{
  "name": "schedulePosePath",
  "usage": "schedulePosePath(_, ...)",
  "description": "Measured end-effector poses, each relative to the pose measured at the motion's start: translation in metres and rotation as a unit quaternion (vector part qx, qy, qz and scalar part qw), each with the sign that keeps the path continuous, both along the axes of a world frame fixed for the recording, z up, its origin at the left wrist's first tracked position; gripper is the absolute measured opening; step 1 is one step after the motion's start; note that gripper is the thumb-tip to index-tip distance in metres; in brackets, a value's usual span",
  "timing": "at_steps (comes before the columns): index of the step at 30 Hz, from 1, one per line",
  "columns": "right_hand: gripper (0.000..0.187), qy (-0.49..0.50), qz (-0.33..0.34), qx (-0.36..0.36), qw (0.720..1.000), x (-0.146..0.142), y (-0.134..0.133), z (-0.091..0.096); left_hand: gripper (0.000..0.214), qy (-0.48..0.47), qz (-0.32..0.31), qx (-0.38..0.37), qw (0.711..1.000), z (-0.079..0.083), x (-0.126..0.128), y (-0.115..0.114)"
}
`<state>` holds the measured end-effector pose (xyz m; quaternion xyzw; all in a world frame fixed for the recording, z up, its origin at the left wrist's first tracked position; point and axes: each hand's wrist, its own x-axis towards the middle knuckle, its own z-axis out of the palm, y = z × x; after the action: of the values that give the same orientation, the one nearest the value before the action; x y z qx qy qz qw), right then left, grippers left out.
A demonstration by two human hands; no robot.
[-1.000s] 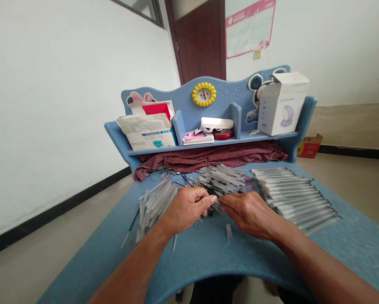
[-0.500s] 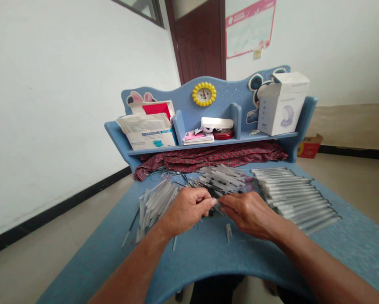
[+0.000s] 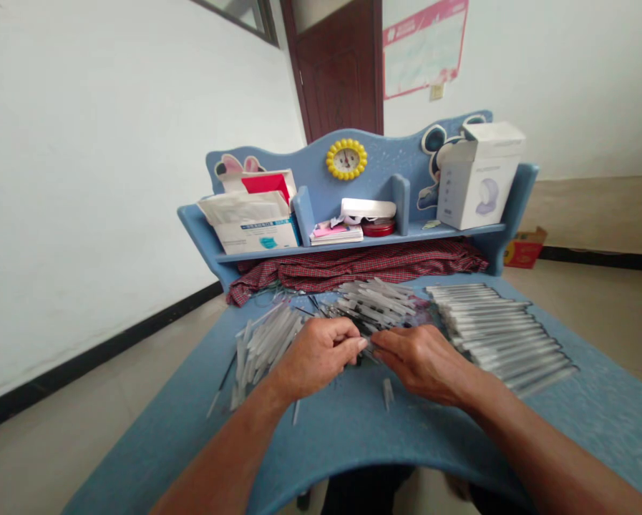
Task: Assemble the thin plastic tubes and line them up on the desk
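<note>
My left hand (image 3: 316, 355) and my right hand (image 3: 426, 361) meet fingertip to fingertip over the middle of the desk. Both are closed in a pinch; a small pale piece shows between them, mostly hidden by the fingers. Just behind them lies a pile of translucent pen barrels (image 3: 377, 300), with dark pieces among it. Left of my left hand is a second heap of whitish plastic tubes (image 3: 270, 343). To the right of my right hand, pens (image 3: 506, 336) with dark ends lie side by side in a row. A short clear piece (image 3: 388, 393) rests in front of my hands.
The blue desk (image 3: 353, 443) has a curved front edge. Its back shelf holds a mask box (image 3: 261, 232), a white carton (image 3: 479, 182), a red round tin (image 3: 378, 227) and a white case (image 3: 368, 208). Checked cloth (image 3: 353, 265) lies under the shelf.
Hardly anything differs. Both hands stay at the same spot with fingertips together, and the piles and row lie as before.
</note>
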<state>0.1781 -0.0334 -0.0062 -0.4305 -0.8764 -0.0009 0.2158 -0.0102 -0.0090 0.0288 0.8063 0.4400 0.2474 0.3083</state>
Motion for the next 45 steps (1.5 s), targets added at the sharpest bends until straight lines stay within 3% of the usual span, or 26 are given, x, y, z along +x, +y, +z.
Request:
schedulePosePath(11,0.019,0.009,0.007,0.012,1.0,0.002,0.002,-0.002,0.008,-0.037,-0.022,-0.02,0.999,0.0,0.0,-0.001)
schedulePosePath(35,0.019,0.031,0.005,0.015,0.999,0.002,0.003,-0.002,0.013,-0.033,-0.02,0.013,0.999,0.003,0.0,-0.003)
schedulePosePath(45,0.016,0.162,-0.04,0.005,0.986,0.007,0.007,-0.003,0.028,0.039,0.037,0.054,0.997,-0.002,-0.004,0.009)
